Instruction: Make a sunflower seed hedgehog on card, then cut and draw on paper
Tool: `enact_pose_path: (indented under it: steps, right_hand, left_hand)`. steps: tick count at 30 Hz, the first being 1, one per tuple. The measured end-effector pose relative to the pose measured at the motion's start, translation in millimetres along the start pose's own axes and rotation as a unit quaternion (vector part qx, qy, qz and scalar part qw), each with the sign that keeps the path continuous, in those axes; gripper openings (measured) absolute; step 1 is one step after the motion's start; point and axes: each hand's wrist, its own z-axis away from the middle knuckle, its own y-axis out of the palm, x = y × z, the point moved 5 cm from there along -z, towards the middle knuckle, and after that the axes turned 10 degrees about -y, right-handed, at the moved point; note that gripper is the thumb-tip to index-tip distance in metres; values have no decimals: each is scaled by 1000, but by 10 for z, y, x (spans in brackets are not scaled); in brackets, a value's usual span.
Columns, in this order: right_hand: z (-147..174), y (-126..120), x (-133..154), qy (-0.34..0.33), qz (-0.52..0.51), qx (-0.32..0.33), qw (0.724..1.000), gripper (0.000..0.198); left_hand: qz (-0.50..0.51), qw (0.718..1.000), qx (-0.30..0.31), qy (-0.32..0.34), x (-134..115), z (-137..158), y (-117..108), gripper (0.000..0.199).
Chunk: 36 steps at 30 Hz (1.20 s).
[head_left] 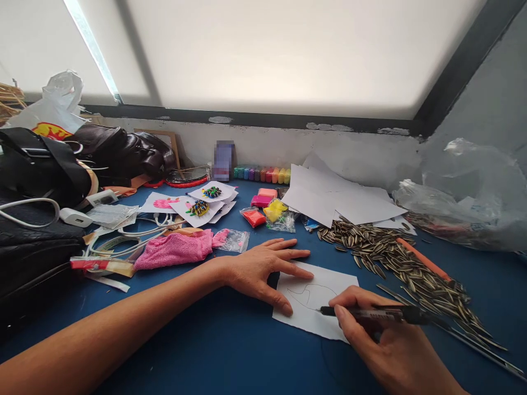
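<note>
A small white sheet of paper (317, 323) lies on the blue table in front of me, with a thin curved outline drawn on it. My left hand (263, 271) rests flat with fingers spread; its thumb and index finger press on the paper's left and upper edge. A black pen (382, 314) is gripped between the thumb and fingers of my right hand (382, 340). The pen's tip touches the paper at the lower part of the drawn line. Some of the right hand's fingers are hidden behind the pen and thumb.
Sunflower seeds (391, 258) are heaped at the right, with an orange stick (424, 259) and metal tweezers-like tool (481, 343) among them. Larger white sheets (333, 192), bagged clay (252, 217), a pink cloth (175, 249), decorated cards (197, 208), cables and black bags (37, 208) surround the work area.
</note>
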Motion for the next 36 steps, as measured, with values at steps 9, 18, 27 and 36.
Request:
enact_pose_path:
  steps: [9,18,27,36]
  right_hand:
    - [3,39,-27,6,-5,11,1000,24]
    - [4,36,-9,26,-21,28,999,25]
    - [39,25,6,46,-8,-13,999,26]
    - [26,31,28,48,-27,-15,998,28]
  left_hand:
    - [-4,1000,-5,3,-6,4,0,73]
    - [2,1000,-2,-1,1,-1,1,74]
    - [6,1000,-1,-1,4,2,4,74]
    - [7,1000,3,-3,0,6,0,74]
